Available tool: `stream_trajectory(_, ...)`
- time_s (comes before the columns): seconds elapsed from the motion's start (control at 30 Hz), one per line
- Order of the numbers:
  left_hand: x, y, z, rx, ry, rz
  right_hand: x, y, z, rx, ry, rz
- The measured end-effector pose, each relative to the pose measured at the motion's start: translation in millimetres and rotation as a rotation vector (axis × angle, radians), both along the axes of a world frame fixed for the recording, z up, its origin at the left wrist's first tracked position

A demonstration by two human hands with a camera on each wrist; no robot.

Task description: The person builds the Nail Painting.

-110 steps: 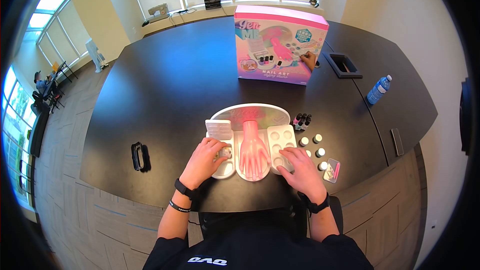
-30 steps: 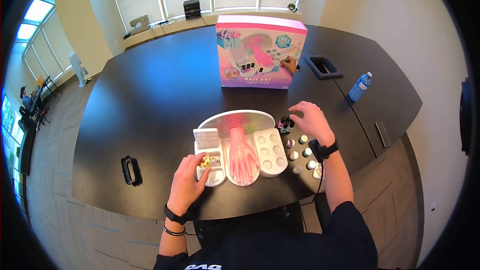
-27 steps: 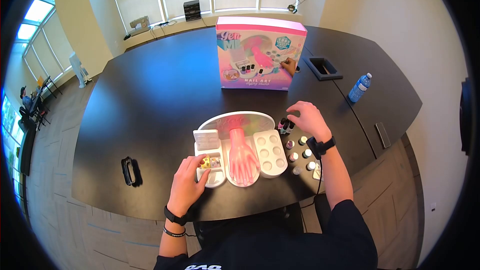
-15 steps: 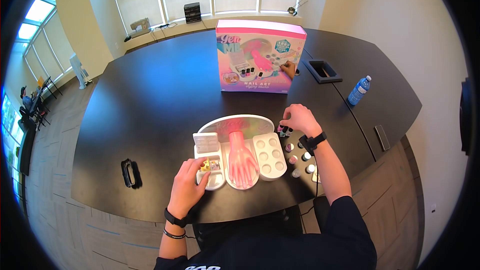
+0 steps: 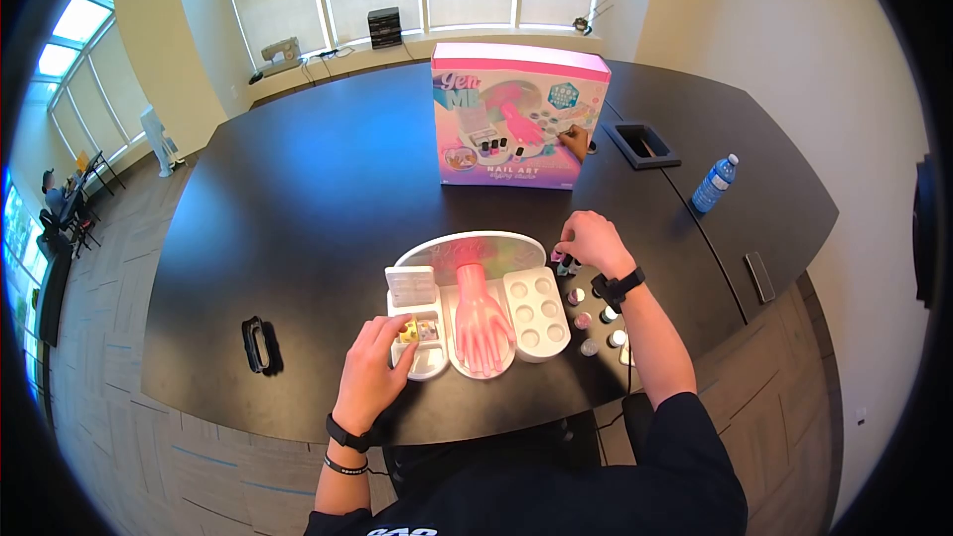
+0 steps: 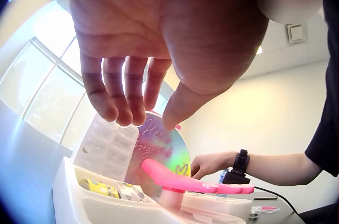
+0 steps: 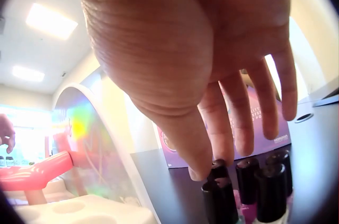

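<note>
In the head view, a pink model hand (image 5: 480, 323) lies in the middle of a white nail-art stand, before its curved mirror (image 5: 506, 252). My left hand (image 5: 367, 367) hovers with loosely bent fingers over the left tray (image 6: 111, 214). A yellow patterned roll (image 6: 99, 188) and a whitish roll (image 6: 131, 192) lie in that tray below the fingers. My right hand (image 5: 594, 241) is at the black-capped nail polish bottles (image 7: 271, 195) behind the right tray. Its thumb and index fingertip pinch one bottle's cap (image 7: 218, 170); other bottles stand close around it.
The right tray (image 5: 537, 313) has several round wells. Small jars (image 5: 583, 321) stand beside it, partly under my right forearm. A nail-art box (image 5: 521, 124) stands at the back. A water bottle (image 5: 715, 184) and a phone (image 5: 758, 278) are at right, a black strap-like item (image 5: 257, 344) at left.
My right hand has left the right tray, reached out to the nail polish bottles and come down on them. My left hand has drawn back slightly from the rolls, uncovering them.
</note>
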State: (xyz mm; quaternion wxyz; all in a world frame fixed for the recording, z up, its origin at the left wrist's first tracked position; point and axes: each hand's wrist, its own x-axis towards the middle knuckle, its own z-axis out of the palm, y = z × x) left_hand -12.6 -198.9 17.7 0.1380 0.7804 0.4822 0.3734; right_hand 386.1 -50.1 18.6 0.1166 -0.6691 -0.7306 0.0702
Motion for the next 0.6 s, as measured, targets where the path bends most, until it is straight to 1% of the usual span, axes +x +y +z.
stream_trajectory(0.1, 0.8, -0.6, 0.0, 0.003, 0.004, -0.002, -2.0, -4.2, 7.5, -0.012, 0.024, -0.006)
stream_trajectory(0.17, 1.7, -0.3, 0.2, 0.018, 0.01, -0.008, -2.9, -9.9, 12.3, 0.093, 0.021, 0.025)
stream_trajectory(0.3, 5.8, -0.4, 3.8, 0.064, 0.028, -0.034, -8.1, -28.7, 34.9, 0.145, 0.055, 0.061)
stream_trajectory(0.37, 8.5, 0.4, 6.5, 0.082, 0.026, -0.042, -12.9, -42.4, 48.3, 0.229, 0.077, 0.112)
stream_trajectory(0.4, 10.0, 0.5, 8.0, 0.099, 0.025, -0.05, -14.9, -48.8, 53.9, 0.229, 0.076, 0.114)
stream_trajectory(0.47, 13.1, -0.6, 13.1, 0.097, 0.022, -0.052, -19.4, -61.7, 63.5, 0.315, 0.108, 0.205)
stream_trajectory(0.6, 17.3, -0.2, 12.5, 0.061, -0.007, -0.08, -35.3, -84.2, 82.1, 0.344, 0.128, 0.287)
